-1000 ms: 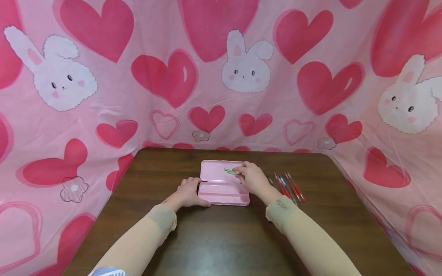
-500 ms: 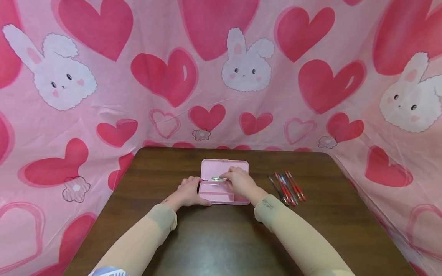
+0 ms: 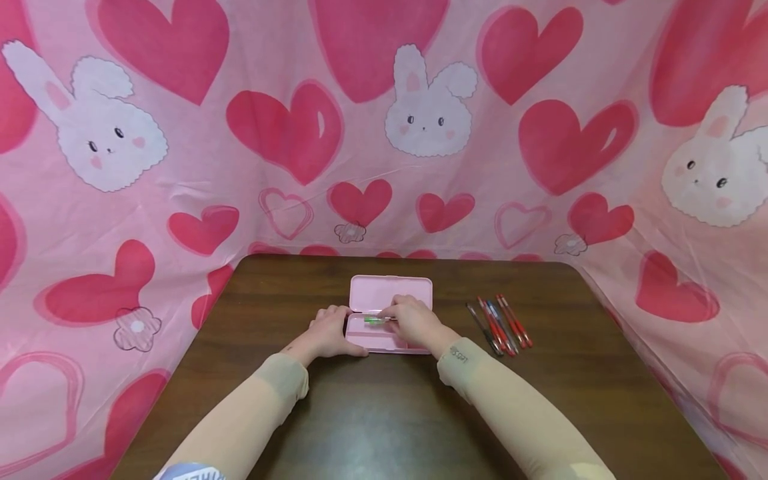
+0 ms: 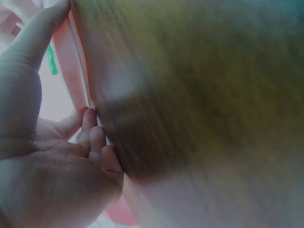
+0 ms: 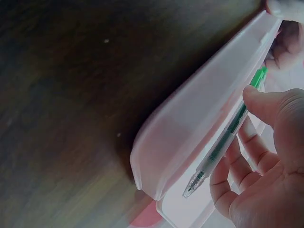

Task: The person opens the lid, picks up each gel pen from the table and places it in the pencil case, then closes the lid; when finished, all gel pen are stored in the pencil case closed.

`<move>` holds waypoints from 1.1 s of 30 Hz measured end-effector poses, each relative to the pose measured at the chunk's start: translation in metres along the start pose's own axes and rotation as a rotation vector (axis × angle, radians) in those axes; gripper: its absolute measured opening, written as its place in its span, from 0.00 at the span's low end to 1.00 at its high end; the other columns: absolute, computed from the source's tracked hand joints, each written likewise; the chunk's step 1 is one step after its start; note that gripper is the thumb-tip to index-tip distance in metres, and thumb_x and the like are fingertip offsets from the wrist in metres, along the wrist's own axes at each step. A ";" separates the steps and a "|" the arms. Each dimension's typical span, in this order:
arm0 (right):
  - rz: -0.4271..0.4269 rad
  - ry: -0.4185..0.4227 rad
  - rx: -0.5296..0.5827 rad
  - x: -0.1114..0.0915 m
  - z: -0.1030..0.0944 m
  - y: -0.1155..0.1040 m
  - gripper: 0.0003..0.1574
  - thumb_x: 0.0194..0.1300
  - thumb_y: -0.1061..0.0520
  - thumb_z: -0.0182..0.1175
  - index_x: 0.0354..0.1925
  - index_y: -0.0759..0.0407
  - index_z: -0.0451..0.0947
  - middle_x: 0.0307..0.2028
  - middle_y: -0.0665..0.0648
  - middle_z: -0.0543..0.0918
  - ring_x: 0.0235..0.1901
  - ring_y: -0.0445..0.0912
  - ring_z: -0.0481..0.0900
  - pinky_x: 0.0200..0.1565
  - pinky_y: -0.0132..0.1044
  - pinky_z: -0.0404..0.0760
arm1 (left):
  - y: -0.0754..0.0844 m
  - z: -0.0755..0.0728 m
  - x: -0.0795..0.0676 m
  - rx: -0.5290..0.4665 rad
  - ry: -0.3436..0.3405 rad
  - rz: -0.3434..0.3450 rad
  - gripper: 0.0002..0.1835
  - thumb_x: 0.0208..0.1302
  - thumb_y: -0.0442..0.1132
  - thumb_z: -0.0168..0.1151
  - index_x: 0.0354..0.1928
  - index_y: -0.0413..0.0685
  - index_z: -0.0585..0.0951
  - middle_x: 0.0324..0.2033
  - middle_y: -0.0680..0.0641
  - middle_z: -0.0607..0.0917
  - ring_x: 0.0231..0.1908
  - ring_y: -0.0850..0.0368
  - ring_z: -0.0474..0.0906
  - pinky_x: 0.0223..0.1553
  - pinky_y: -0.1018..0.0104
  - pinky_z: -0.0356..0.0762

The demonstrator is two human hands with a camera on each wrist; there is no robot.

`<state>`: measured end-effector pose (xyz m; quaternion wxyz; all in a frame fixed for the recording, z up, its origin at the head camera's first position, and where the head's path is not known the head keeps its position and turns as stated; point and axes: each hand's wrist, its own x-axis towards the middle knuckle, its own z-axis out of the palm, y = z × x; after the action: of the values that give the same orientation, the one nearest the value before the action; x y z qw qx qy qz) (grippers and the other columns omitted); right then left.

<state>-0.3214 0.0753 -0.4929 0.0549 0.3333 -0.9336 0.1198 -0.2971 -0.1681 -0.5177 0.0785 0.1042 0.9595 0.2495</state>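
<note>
Lengthwise: clear-barrelled, green-ended plastic pen (image 5: pixel 220 146), parallel to long side of open, round-cornered pink hinged box (image 3: pixel 377 343), green end toward left hand (image 3: pixel 327 335)
Right hand (image 3: pixel 413 321): clamped on pen, over far part of box's base, contact with box unclear
Left hand: thumb and fingers clasping box's left end
Textures: slim see-through barrel; smooth rimmed walls; dark wood-grained surface (image 3: pixel 372 413)

The pink rectangular hinged case (image 3: pixel 375 343) lies against the left hand (image 3: pixel 328 333) and beneath the right hand (image 3: pixel 415 323), which holds the slim clear green-ended pen (image 5: pixel 223 144) above it. Slim red, blue and black pens (image 3: pixel 495 325) lie right of both hands on the brown wood-grain table (image 3: pixel 384 413).
</note>
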 end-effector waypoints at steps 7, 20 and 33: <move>0.018 -0.047 -0.002 0.000 0.004 0.001 0.16 0.72 0.57 0.75 0.56 0.45 0.94 0.36 0.53 0.83 0.37 0.49 0.79 0.44 0.45 0.81 | 0.000 0.001 0.001 0.006 0.005 0.003 0.57 0.44 0.69 0.87 0.71 0.44 0.75 0.62 0.41 0.81 0.64 0.41 0.72 0.66 0.38 0.74; 0.035 -0.073 -0.060 0.001 0.007 -0.002 0.15 0.73 0.59 0.72 0.54 0.44 0.95 0.35 0.53 0.84 0.36 0.50 0.81 0.44 0.44 0.83 | 0.000 0.000 0.000 -0.001 -0.005 -0.002 0.58 0.45 0.69 0.87 0.72 0.44 0.75 0.63 0.40 0.80 0.65 0.40 0.71 0.68 0.38 0.73; 0.121 -0.008 0.030 -0.014 0.000 0.017 0.17 0.75 0.49 0.72 0.60 0.46 0.91 0.41 0.51 0.86 0.39 0.44 0.81 0.52 0.43 0.87 | -0.002 0.000 -0.001 -0.016 -0.014 -0.005 0.58 0.45 0.68 0.87 0.73 0.46 0.74 0.64 0.41 0.80 0.65 0.41 0.70 0.70 0.37 0.72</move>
<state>-0.3210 0.0967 -0.4984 0.0386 0.2775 -0.9503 0.1355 -0.2967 -0.1694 -0.5187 0.0864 0.1030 0.9572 0.2563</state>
